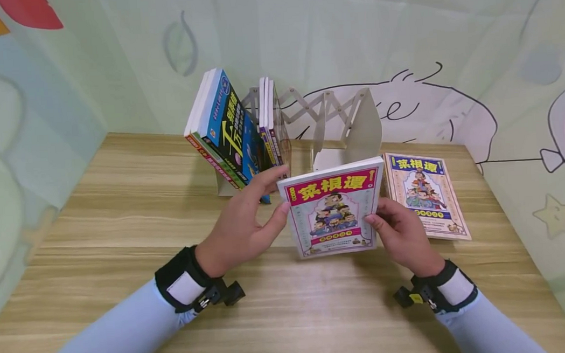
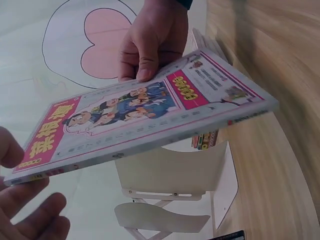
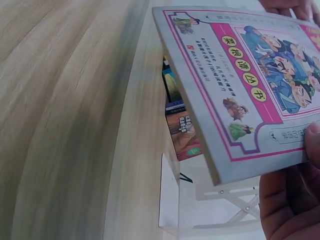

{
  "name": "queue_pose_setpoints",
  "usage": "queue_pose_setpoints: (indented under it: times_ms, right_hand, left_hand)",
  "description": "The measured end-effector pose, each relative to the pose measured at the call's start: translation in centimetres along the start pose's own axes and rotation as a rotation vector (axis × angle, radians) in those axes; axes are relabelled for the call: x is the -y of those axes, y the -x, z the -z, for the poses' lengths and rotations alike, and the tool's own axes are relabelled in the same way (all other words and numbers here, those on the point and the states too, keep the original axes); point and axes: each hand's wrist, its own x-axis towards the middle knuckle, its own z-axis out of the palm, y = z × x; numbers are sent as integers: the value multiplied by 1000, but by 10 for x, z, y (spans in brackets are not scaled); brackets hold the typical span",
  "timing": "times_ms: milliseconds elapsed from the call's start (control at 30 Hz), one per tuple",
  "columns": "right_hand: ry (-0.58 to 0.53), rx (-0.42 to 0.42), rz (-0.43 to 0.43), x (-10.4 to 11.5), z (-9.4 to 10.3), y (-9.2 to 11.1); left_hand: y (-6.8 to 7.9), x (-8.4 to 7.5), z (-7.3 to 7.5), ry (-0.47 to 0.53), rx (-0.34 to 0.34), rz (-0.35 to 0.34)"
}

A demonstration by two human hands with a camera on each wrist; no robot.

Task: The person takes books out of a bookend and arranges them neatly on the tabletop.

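Observation:
A thin paperback book (image 1: 334, 211) with a pink title band and cartoon figures on its cover is held up, tilted, over the table. My right hand (image 1: 405, 236) pinches its right edge, thumb on the cover and fingers behind. At the opposite edge is my left hand (image 1: 246, 219), its thumb over the cover's corner and its fingers beneath, as the left wrist view shows. Just behind the book stands a white expandable book rack (image 1: 364, 123). In its left part are thin upright books (image 1: 270, 123) and thicker, leaning blue-covered books (image 1: 233, 131).
A similar book (image 1: 424, 195) with a blue title band lies flat to the right of the rack, near the table's right side. The wood-grain table (image 1: 134, 218) meets printed cloth walls (image 1: 134, 56) at the back and sides.

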Motion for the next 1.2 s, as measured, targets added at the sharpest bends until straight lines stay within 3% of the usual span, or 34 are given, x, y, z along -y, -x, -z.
queue_pose_setpoints:
  times_ms: [200, 400, 733, 933, 1000, 1100, 1200]
  right_hand:
    - [9, -45, -31, 0, 12, 3]
    - [64, -128, -57, -6, 24, 4]
    - [72, -209, -107, -15, 50, 8]
    - [42, -306, -239, -22, 70, 11]
    - [17, -356, -304, -26, 78, 10]
    - [-113, -403, -379, -34, 92, 11]
    - [-248, -393, -441, -44, 107, 13]
  left_hand:
    - [0, 5, -2, -30, 30, 92]
    - [1, 10, -5, -29, 56, 138]
    - [0, 16, -8, -51, 49, 103]
    - [0, 19, -10, -52, 50, 107]
    - [0, 19, -10, -53, 49, 103]
    - [0, 19, -10, -53, 53, 102]
    - [0, 19, -10, -52, 57, 104]
